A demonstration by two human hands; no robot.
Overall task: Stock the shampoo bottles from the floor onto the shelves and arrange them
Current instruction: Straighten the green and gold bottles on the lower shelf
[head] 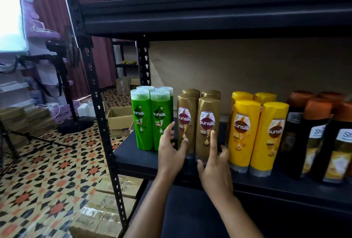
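Centre frame, both grips spread apart: left hand (172, 149) and right hand (214, 167) touch the gold bottles (198, 123). Glossy, rigid, probably heavy; hold mid-body.

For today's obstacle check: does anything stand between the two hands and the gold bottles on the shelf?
Nothing visible does. The left hand and right hand are right at the front gold bottles, with straight fingers against them.

Four clusters of bottles stood in a row on the shelf (137, 157). Both hands reached to the second cluster (198, 123) from the left (two bottles in front, two behind).
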